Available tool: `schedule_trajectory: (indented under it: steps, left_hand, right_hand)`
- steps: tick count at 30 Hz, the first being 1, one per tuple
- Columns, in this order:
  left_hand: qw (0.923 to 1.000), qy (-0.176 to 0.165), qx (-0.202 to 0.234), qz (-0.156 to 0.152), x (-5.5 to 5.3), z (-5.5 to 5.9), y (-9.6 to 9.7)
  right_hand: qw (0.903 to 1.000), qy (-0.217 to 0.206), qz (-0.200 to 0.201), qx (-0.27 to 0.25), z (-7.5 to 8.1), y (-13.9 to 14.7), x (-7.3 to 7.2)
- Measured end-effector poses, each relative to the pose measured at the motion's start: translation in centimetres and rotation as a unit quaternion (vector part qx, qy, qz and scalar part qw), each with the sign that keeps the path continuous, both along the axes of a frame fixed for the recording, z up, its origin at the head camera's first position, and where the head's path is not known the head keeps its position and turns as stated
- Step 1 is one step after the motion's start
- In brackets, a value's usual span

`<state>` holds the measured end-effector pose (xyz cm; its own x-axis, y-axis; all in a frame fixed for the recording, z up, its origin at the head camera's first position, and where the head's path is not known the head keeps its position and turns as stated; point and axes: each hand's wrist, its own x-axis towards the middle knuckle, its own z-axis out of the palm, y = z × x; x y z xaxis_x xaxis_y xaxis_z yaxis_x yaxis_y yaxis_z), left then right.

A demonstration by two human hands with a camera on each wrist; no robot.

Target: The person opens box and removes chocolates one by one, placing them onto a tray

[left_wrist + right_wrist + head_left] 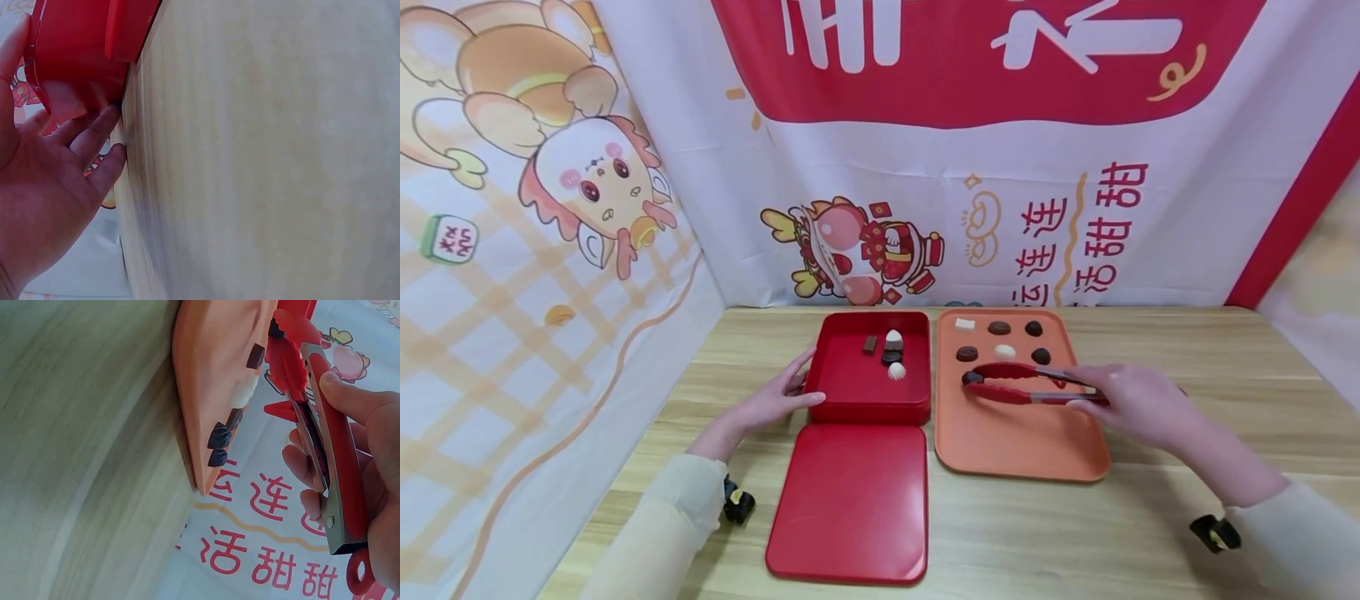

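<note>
My right hand [1138, 400] grips red-and-silver tongs [1030, 393] over the orange tray [1015, 450]. Between the tong tips is a dark chocolate [972, 377], which the right wrist view also shows at the red tips. My left hand [775, 396] rests against the left side of the open red box [842, 408], fingers spread and fairly straight along its wall. Inside that box, toward its right half, lie a small brown chocolate [869, 344], a white-topped one [893, 337], a dark one [892, 357] and a white shell-like one [897, 371].
Two rows of chocolates, white, brown and dark, including a cream one [1004, 352], sit on the tray's far half. The red lid [850, 504] lies flat in front of the box. Behind the wooden table [1015, 533] hangs a printed cloth [880, 158].
</note>
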<state>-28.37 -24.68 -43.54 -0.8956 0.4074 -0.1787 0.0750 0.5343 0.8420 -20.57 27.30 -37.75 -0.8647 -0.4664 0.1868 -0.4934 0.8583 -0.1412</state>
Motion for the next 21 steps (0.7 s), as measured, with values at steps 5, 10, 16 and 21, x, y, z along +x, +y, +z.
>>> schedule_trajectory:
  steps: [5, 10, 16, 21]
  left_hand:
    - [1.0000, 0.005, 0.005, -0.003, 0.0, 0.0, 0.0]
    - [1.0000, -0.002, 0.006, -0.004, 0.1, 0.2, 0.1]
    - [0.9998, -0.016, 0.009, -0.008, 1.2, 2.2, 0.8]
    - [0.9997, -0.019, 0.012, -0.010, 2.0, 3.3, 1.2]
  right_hand:
    - [1.0000, -0.001, 0.000, -0.001, -0.1, 0.0, 0.0]
    - [0.9999, -0.008, -0.007, 0.004, -0.4, -0.1, -0.1]
    - [0.9996, -0.026, -0.011, 0.009, -0.6, -0.4, -0.2]
    - [0.9995, -0.029, -0.011, 0.013, -0.8, -0.6, -0.3]
